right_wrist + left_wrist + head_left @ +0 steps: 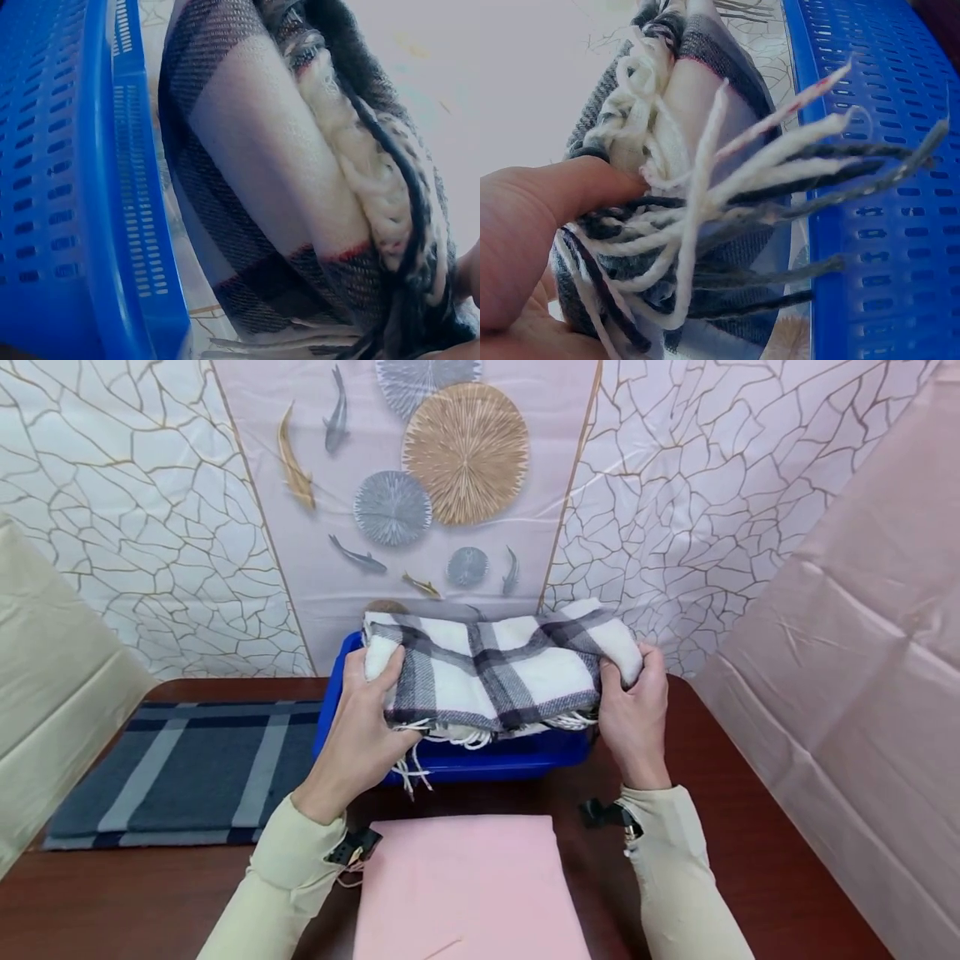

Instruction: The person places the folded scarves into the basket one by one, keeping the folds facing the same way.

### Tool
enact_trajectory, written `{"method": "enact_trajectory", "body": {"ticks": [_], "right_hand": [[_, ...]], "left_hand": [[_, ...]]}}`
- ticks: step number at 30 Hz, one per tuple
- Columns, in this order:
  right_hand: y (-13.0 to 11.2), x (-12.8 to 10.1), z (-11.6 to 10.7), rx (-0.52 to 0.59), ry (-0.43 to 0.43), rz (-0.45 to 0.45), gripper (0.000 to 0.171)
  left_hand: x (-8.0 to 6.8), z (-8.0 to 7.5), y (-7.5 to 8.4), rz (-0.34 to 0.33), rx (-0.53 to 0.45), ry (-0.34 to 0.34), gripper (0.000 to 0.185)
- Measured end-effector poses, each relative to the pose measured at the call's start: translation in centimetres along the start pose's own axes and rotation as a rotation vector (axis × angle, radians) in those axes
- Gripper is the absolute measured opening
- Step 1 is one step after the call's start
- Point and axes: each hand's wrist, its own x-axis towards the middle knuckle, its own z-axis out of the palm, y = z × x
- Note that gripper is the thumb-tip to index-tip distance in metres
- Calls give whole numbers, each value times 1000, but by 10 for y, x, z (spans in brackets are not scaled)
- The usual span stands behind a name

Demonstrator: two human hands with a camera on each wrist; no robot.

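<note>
Held up between both hands is a folded black-and-white plaid scarf [480, 664] with fringed ends, over a blue plastic basket [502, 762]. My left hand [356, 739] grips its left end, and my right hand [637, 714] grips the right end with the thumb toward me. In the left wrist view, loose white and dark fringe strands [705, 202] spread beside the thumb toward the basket's slotted wall [889, 225]. The right wrist view shows the scarf's folded layers [262, 150] next to the basket's rim. The scarf hides most of the basket's inside.
A folded pink cloth [468, 885] lies in front, between the forearms. On the left of the brown table [750, 827] is a folded dark blue-grey striped cloth [195, 772]. Behind the basket hangs a patterned fabric backdrop [465, 452], with pale fabric walls on both sides.
</note>
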Motion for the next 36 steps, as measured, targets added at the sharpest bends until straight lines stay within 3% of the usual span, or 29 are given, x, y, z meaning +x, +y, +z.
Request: {"method": "enact_trajectory", "body": {"ticks": [17,28,36], "right_hand": [[5,-11,21,-27,-64,7,36],[13,-13,32,-42,-119,-13,32],[18,-13,38,-50,-150,-11,33]], "left_hand": [[4,-16,-18,-70,14,-52,98],[8,-23,-29,-58,77,-52,96],[9,-23,-39,-72,71,-75,97]]}}
